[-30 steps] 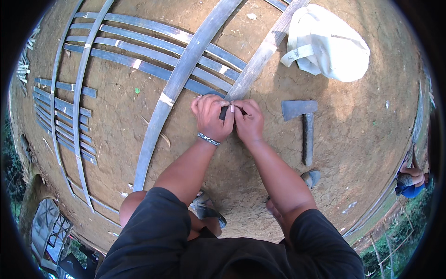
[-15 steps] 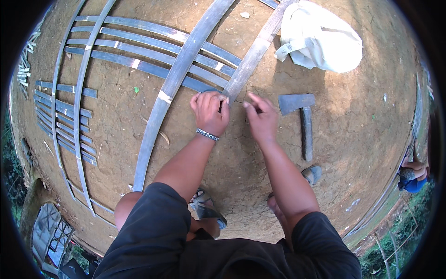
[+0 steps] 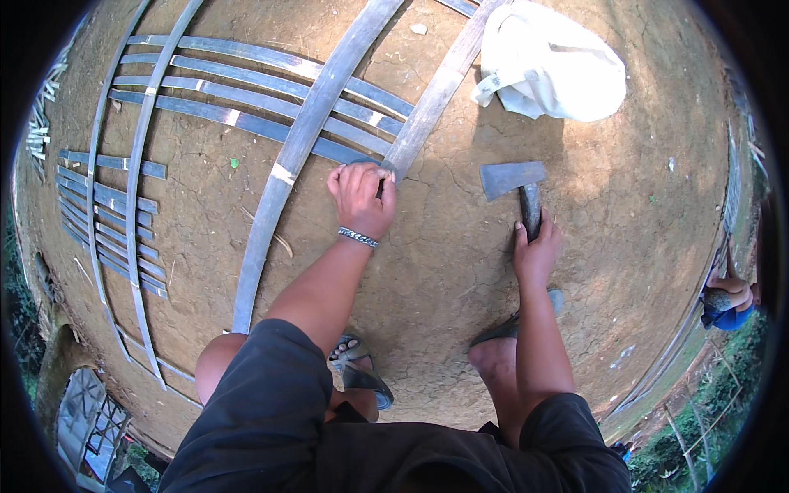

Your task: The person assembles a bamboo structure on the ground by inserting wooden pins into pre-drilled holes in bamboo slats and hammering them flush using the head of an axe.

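My left hand, with a chain bracelet at the wrist, is closed at the near end of a broad grey bamboo strip, where a narrower bamboo slat meets it. The fingers hide that joint, and anything small pinched there cannot be made out. To the right, my right hand has its fingers round the dark wooden handle of a hatchet. The hatchet lies on the ground, its wide metal head pointing left; the hand covers the handle's lower part.
Another long bamboo strip runs left of my hand across several slats. Farther left stands a second lattice of slats. A white sack sits at the upper right on cracked dirt ground. Another person is at the far right edge.
My right hand has moved right and down, away from the strip's end, and closed on the hatchet handle. My left hand stays at the bamboo joint. The view has shifted slightly.
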`<state>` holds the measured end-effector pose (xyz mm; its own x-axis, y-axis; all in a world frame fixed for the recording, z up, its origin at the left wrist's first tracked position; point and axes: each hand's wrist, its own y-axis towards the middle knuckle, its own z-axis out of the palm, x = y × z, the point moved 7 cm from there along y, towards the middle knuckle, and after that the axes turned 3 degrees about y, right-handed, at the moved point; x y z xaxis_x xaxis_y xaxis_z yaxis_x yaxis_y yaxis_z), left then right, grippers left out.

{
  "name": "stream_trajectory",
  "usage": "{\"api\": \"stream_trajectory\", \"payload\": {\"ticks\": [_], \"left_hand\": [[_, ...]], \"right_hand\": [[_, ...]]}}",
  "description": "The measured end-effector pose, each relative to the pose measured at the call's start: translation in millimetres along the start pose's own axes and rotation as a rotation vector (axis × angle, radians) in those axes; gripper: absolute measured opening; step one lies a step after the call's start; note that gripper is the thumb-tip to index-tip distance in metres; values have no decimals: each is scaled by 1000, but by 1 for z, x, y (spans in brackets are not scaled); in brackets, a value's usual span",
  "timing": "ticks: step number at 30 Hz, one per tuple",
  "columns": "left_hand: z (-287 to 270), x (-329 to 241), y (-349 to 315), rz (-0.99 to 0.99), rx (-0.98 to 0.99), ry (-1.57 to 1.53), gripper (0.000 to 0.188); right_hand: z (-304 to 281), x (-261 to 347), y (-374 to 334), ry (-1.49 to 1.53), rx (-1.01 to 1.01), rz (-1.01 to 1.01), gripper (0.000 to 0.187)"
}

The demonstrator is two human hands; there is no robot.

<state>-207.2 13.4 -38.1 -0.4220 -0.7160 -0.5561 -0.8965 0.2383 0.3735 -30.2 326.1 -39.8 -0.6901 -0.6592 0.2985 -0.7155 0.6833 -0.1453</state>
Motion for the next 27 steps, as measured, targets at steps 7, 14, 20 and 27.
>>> {"api": "stream_trajectory", "payload": {"ticks": [7,14,20,27], "left_hand": [[1,2,0,-36,19,-8,13],[1,7,-3,-68,26,-21,12],[-4,6,1,-77,11,-46,11],[-4,6,1,-103,9,-78,6]], "right_hand": [[-7,5,-5,37,91,-71,53],[9,82,-74,589,581,61,56],[10,152,-78,499,581,-268,56],[35,122,-84,662,597,-16,53]]}}
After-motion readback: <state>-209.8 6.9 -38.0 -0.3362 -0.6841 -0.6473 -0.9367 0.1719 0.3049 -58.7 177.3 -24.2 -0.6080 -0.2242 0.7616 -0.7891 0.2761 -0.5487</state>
